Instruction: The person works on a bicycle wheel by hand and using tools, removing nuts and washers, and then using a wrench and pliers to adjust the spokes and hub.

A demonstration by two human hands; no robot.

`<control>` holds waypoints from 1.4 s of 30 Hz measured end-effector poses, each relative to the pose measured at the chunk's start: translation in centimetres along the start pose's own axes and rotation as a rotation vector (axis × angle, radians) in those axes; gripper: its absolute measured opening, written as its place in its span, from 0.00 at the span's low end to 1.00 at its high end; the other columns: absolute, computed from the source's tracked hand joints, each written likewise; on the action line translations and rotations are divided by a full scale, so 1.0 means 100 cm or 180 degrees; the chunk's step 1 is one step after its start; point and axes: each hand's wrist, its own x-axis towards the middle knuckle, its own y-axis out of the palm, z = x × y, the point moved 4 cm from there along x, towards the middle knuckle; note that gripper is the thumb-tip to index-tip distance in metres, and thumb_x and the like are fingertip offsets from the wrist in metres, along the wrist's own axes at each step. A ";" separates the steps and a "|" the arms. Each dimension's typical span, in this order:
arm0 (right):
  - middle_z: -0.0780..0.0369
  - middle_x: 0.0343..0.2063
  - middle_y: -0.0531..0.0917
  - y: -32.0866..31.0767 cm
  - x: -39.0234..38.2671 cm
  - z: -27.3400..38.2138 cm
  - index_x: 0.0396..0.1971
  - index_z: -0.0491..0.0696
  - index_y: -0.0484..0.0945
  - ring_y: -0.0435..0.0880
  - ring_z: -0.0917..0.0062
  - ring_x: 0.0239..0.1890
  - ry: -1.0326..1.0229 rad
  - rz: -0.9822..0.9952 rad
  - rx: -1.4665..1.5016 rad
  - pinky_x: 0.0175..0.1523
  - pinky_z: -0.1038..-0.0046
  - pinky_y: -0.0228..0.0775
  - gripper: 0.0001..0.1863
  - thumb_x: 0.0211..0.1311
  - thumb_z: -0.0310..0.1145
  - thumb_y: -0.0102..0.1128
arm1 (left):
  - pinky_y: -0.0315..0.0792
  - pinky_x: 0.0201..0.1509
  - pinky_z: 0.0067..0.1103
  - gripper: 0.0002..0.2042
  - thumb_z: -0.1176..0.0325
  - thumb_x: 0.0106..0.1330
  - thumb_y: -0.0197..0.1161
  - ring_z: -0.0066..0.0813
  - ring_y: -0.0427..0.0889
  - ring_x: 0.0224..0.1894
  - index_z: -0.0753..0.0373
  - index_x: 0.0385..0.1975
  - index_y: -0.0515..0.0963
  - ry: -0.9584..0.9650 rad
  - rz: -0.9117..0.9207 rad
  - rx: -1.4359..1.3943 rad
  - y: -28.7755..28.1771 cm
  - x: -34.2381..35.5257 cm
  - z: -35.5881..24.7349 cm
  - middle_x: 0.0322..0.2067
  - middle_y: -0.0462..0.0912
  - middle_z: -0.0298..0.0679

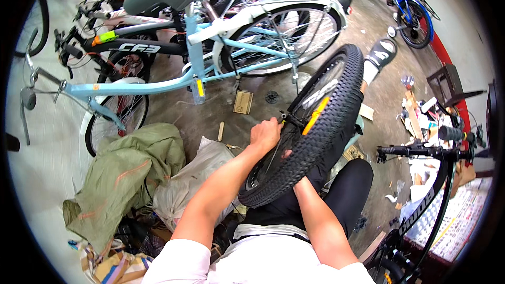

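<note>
A bicycle wheel [336,121] with a knobbly black tyre and an orange spoke reflector leans upright against my legs. My left hand [265,133] is closed at the wheel's hub, its fingers curled beside a small metal axle end [283,118]. What lies inside those fingers is too small to make out. Behind the lower part of the wheel is my right hand [287,154]; only a bit of it shows between the spokes, and its fingers are mostly hidden. My right forearm passes under the tyre.
A light blue bicycle [158,85] stands ahead, with more bicycles behind it. Green sacking [139,163] and a pale sack [192,181] lie at the left. A small cardboard box [243,102] sits on the floor. Black handlebars [421,152] and scattered scraps [415,118] are at the right.
</note>
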 end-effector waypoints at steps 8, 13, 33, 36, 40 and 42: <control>0.60 0.60 0.76 0.009 0.005 0.009 0.65 0.48 0.69 0.75 0.67 0.61 0.0061 0.0985 -0.0059 0.66 0.64 0.68 0.28 0.81 0.51 0.34 | 0.77 0.43 0.48 0.17 0.55 0.71 0.57 0.60 0.85 0.40 0.66 0.39 0.79 0.0005 0.0130 0.0027 -0.004 0.006 -0.011 0.35 0.85 0.58; 0.48 0.53 0.79 0.021 0.003 0.011 0.60 0.41 0.67 0.78 0.54 0.55 -0.0891 -0.1090 -0.1632 0.60 0.61 0.69 0.27 0.67 0.44 0.49 | 0.71 0.53 0.49 0.27 0.47 0.76 0.42 0.63 0.80 0.48 0.67 0.42 0.80 0.0079 0.0449 -0.0478 -0.019 -0.015 0.017 0.42 0.83 0.59; 0.42 0.54 0.74 0.142 -0.034 0.017 0.59 0.39 0.60 0.75 0.45 0.57 -0.1012 -0.2237 -0.4510 0.61 0.54 0.69 0.37 0.50 0.32 0.66 | 0.54 0.24 0.20 0.23 0.49 0.80 0.43 0.16 0.59 0.20 0.65 0.47 0.77 -0.0388 0.0284 -0.1596 0.023 -0.073 0.110 0.17 0.60 0.26; 0.42 0.54 0.75 0.145 -0.034 0.018 0.59 0.39 0.60 0.75 0.46 0.57 -0.0982 -0.2254 -0.4481 0.62 0.55 0.69 0.37 0.50 0.31 0.66 | 0.54 0.24 0.20 0.23 0.50 0.80 0.44 0.16 0.58 0.20 0.65 0.47 0.78 -0.0035 0.0193 -0.1636 0.032 -0.071 0.126 0.17 0.60 0.26; 0.42 0.55 0.74 0.143 -0.035 0.019 0.60 0.39 0.60 0.75 0.47 0.57 -0.1029 -0.2292 -0.4470 0.62 0.55 0.69 0.37 0.50 0.31 0.66 | 0.53 0.24 0.19 0.23 0.49 0.80 0.45 0.15 0.57 0.19 0.65 0.47 0.77 -0.0080 0.0185 -0.1724 0.029 -0.072 0.115 0.17 0.60 0.25; 0.40 0.54 0.75 0.141 -0.036 0.021 0.60 0.41 0.59 0.75 0.44 0.57 -0.1141 -0.2338 -0.4481 0.61 0.54 0.68 0.37 0.49 0.31 0.64 | 0.51 0.22 0.18 0.23 0.49 0.80 0.45 0.13 0.57 0.18 0.65 0.47 0.77 -0.0449 0.0454 -0.2309 0.013 -0.081 0.090 0.16 0.60 0.23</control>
